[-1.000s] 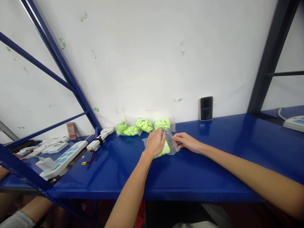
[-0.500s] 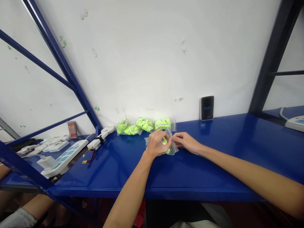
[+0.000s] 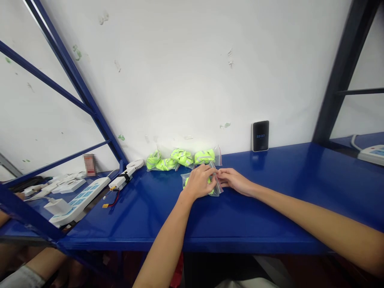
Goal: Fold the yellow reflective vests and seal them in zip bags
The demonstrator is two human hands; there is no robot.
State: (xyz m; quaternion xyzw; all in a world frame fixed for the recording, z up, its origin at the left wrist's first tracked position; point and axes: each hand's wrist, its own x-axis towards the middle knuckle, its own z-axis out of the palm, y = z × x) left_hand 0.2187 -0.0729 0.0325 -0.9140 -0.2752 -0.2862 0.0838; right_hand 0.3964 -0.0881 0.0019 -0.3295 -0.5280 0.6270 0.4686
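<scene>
A clear zip bag [image 3: 216, 189] with a folded neon-yellow reflective item inside lies on the blue table [image 3: 255, 216]. My left hand [image 3: 200, 181] rests over this bag, its fingers closed on the plastic near the opening. At the bag's red-striped edge, my right hand [image 3: 234, 180] pinches the plastic with thumb and forefinger. Most of the yellow contents are covered by my left hand. Just behind, along the wall, sit several more bagged neon-yellow bundles, among them a rolled one [image 3: 205, 156] and a crumpled one [image 3: 182, 157].
A black-screened device [image 3: 260, 136] leans on the wall at right. To the left are a white handheld fan [image 3: 135, 164], a wired connector [image 3: 110, 205], a power strip [image 3: 81, 201] and a blue frame post [image 3: 99, 120]. Another person's arm [image 3: 46, 260] shows at lower left.
My left hand has flattened lower over the bag, its fingers less raised than before. The right hand keeps its pinch at the edge. The view has shifted slightly.
</scene>
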